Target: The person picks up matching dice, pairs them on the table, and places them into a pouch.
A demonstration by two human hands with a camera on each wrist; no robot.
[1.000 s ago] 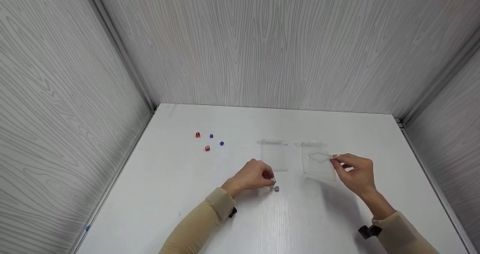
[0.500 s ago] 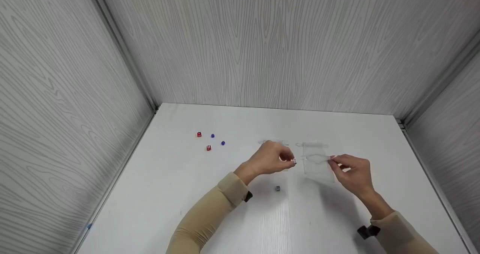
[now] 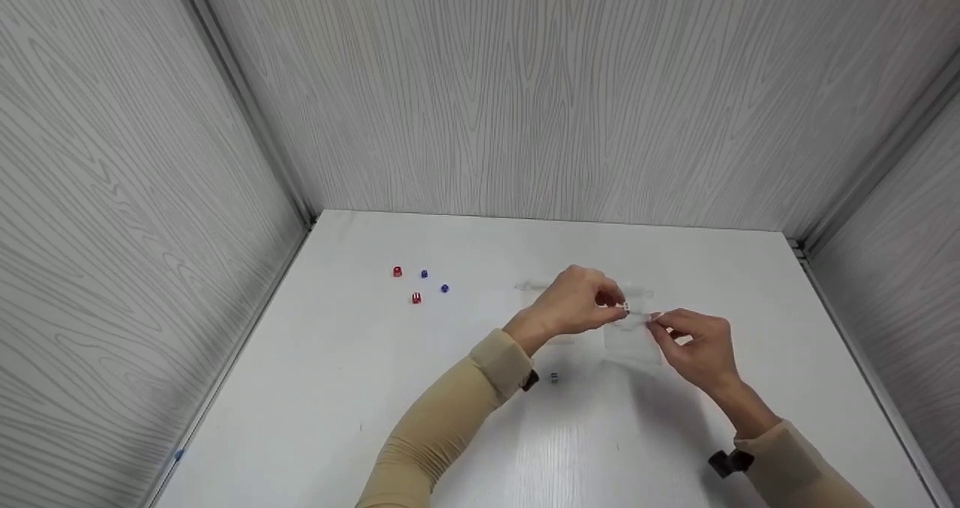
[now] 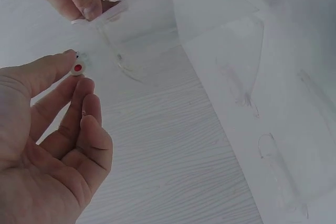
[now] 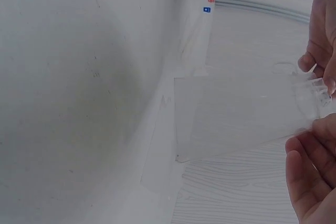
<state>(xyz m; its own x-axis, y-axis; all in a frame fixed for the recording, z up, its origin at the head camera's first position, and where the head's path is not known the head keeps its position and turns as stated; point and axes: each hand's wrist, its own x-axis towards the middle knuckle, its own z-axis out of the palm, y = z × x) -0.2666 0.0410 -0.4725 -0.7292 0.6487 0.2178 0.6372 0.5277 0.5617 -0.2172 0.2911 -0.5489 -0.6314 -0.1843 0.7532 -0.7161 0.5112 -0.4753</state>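
Observation:
My left hand [image 3: 574, 302] pinches a small white die [image 4: 78, 67] between thumb and fingers; a red dot shows on one face. It is at the mouth of a sheer drawstring pouch [image 5: 236, 119], whose rim my right hand [image 3: 697, 343] pinches at the right side. The pouch hangs above the table, its mouth partly spread. Two more sheer pouches lie flat behind: one [image 3: 531, 286] is mostly hidden by my left hand, the other [image 3: 639, 292] is partly covered by the held pouch. Another white die [image 3: 554, 378] rests on the table nearer me.
Two red dice [image 3: 397, 272] and two smaller blue dice [image 3: 445, 288] lie at the left of the white table [image 3: 300, 388]. Wood-grain panels [image 3: 480, 103] stand at the back and both sides.
My left hand has lifted a white die from beside the other one and carried it up and right to the pouch's mouth. My right hand has shifted slightly left, still holding the rim.

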